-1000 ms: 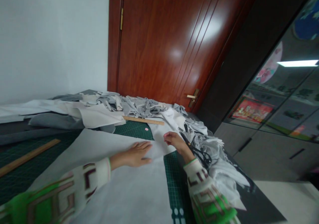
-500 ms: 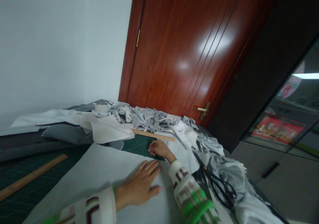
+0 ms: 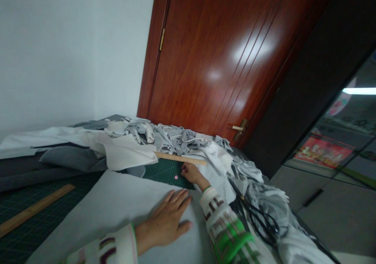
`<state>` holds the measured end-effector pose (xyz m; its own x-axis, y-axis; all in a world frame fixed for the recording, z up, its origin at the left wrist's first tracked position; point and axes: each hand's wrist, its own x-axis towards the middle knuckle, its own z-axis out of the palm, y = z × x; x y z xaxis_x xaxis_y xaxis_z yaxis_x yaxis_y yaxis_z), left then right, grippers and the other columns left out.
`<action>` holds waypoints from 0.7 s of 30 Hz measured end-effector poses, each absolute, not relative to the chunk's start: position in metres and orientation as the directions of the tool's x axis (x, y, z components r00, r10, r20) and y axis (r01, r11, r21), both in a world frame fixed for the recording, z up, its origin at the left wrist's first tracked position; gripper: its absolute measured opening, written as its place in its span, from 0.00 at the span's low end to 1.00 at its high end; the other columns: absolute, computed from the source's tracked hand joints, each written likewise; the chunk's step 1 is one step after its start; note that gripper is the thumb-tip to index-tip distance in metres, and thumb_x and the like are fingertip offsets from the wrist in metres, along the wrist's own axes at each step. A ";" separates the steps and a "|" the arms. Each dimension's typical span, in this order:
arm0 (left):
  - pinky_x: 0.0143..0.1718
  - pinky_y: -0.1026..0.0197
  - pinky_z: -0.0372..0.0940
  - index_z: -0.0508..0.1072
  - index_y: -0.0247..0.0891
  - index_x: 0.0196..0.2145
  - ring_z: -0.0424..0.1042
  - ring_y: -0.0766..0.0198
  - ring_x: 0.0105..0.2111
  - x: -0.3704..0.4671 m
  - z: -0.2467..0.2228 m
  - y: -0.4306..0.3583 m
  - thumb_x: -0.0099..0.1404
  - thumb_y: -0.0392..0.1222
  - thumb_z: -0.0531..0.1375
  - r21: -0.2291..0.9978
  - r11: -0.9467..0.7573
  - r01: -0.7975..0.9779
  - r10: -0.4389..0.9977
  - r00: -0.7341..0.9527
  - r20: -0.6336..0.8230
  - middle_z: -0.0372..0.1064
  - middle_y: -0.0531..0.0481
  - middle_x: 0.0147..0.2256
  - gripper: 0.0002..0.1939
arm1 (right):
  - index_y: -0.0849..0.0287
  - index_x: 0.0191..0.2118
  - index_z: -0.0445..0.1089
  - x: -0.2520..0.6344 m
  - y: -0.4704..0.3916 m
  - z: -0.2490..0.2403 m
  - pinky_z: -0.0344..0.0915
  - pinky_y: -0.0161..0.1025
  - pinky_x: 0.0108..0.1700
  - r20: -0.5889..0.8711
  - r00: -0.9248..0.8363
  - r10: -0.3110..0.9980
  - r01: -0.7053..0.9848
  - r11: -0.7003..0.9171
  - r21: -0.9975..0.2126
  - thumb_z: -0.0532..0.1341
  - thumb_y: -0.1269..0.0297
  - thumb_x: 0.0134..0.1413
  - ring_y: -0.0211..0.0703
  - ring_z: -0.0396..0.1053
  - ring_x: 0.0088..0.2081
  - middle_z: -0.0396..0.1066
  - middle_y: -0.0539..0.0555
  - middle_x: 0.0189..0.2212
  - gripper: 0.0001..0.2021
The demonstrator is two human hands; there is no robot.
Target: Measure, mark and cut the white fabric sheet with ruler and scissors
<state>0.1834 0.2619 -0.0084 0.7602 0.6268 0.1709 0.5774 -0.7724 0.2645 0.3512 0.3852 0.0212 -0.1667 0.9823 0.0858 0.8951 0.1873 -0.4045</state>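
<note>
My left hand lies flat with its fingers stretched on a large light grey sheet of cloth. Beyond the cloth's far edge, my right hand is over the green cutting mat, its fingers curled in. Whether anything is between those fingers is hidden. A small round pink piece lies on the mat just left of the right hand. Right behind that hand is the near side of a wooden ruler; I cannot tell if they touch.
Black-handled scissors lie among crumpled grey cloth on the right. A second wooden ruler rests on the mat at left. Cloth scraps pile along the back, before a brown door. Folded cloth lies back left.
My right hand has moved a little right and away from me, toward the ruler. The pink piece now shows on the mat where the fingers were. The left hand stays flat.
</note>
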 end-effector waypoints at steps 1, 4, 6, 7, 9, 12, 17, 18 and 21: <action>0.68 0.36 0.49 0.59 0.29 0.67 0.50 0.43 0.69 0.184 -0.008 0.262 0.73 0.54 0.55 0.261 -0.772 0.580 0.628 0.761 0.163 0.51 0.32 0.68 0.33 | 0.61 0.43 0.72 0.352 0.387 0.022 0.70 0.47 0.48 0.070 -0.156 0.985 0.904 0.171 -0.391 0.64 0.65 0.62 0.44 0.72 0.43 0.74 0.52 0.41 0.07; 0.69 0.38 0.47 0.58 0.32 0.68 0.48 0.46 0.70 0.185 -0.007 0.263 0.73 0.54 0.53 0.241 -0.770 0.590 0.629 0.765 0.139 0.50 0.34 0.69 0.33 | 0.61 0.45 0.72 0.353 0.390 0.024 0.71 0.48 0.48 0.008 -0.127 0.992 0.925 0.121 -0.360 0.64 0.63 0.62 0.44 0.73 0.43 0.74 0.52 0.42 0.09; 0.69 0.39 0.47 0.57 0.33 0.68 0.47 0.47 0.70 0.185 -0.006 0.263 0.74 0.54 0.52 0.223 -0.771 0.597 0.630 0.766 0.128 0.49 0.35 0.70 0.33 | 0.61 0.46 0.72 0.354 0.391 0.027 0.72 0.49 0.49 -0.027 -0.104 0.994 0.935 0.088 -0.342 0.64 0.63 0.63 0.45 0.73 0.45 0.74 0.53 0.44 0.09; 0.69 0.39 0.47 0.57 0.33 0.68 0.47 0.47 0.70 0.186 -0.006 0.264 0.74 0.54 0.52 0.213 -0.772 0.599 0.630 0.766 0.127 0.49 0.35 0.70 0.33 | 0.61 0.46 0.72 0.354 0.391 0.028 0.72 0.49 0.50 -0.040 -0.090 0.995 0.939 0.072 -0.335 0.64 0.64 0.63 0.45 0.73 0.46 0.74 0.54 0.45 0.09; 0.69 0.39 0.47 0.57 0.33 0.68 0.47 0.47 0.70 0.185 -0.006 0.264 0.74 0.55 0.51 0.196 -0.775 0.601 0.628 0.768 0.127 0.49 0.35 0.70 0.33 | 0.61 0.47 0.72 0.354 0.389 0.031 0.71 0.51 0.51 -0.062 -0.063 0.996 0.944 0.039 -0.327 0.64 0.64 0.63 0.47 0.73 0.48 0.74 0.55 0.47 0.10; 0.69 0.39 0.48 0.57 0.32 0.68 0.48 0.47 0.70 0.185 -0.006 0.264 0.74 0.55 0.51 0.181 -0.778 0.602 0.625 0.770 0.124 0.49 0.35 0.70 0.33 | 0.61 0.50 0.72 0.352 0.386 0.033 0.71 0.53 0.54 -0.084 -0.028 0.996 0.942 -0.002 -0.334 0.64 0.63 0.63 0.48 0.73 0.50 0.74 0.56 0.50 0.12; 0.69 0.39 0.49 0.57 0.30 0.68 0.48 0.46 0.70 0.185 -0.006 0.263 0.74 0.55 0.51 0.173 -0.781 0.600 0.621 0.774 0.119 0.49 0.33 0.70 0.33 | 0.60 0.53 0.70 0.349 0.386 0.031 0.70 0.54 0.54 -0.109 0.002 0.994 0.903 -0.049 -0.428 0.63 0.62 0.64 0.50 0.71 0.52 0.72 0.57 0.53 0.14; 0.68 0.38 0.49 0.57 0.30 0.68 0.48 0.46 0.70 0.185 -0.006 0.263 0.74 0.55 0.51 0.171 -0.781 0.601 0.622 0.774 0.122 0.49 0.33 0.70 0.33 | 0.61 0.51 0.71 0.350 0.386 0.032 0.71 0.52 0.53 -0.127 -0.005 0.992 0.885 -0.055 -0.463 0.63 0.62 0.64 0.49 0.72 0.51 0.72 0.57 0.51 0.13; 0.68 0.38 0.49 0.58 0.30 0.68 0.48 0.46 0.70 0.185 -0.007 0.262 0.75 0.55 0.51 0.168 -0.782 0.600 0.621 0.772 0.135 0.49 0.34 0.69 0.33 | 0.62 0.41 0.72 0.356 0.386 0.039 0.73 0.43 0.42 -0.225 -0.073 0.972 0.796 -0.079 -0.600 0.64 0.63 0.63 0.41 0.74 0.39 0.75 0.52 0.39 0.07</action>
<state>0.1852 0.2618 -0.0071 0.7720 0.6211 0.1353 0.5999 -0.7823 0.1678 0.3557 0.3862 0.0385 -0.0729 0.9716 -0.2250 0.7957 -0.0793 -0.6005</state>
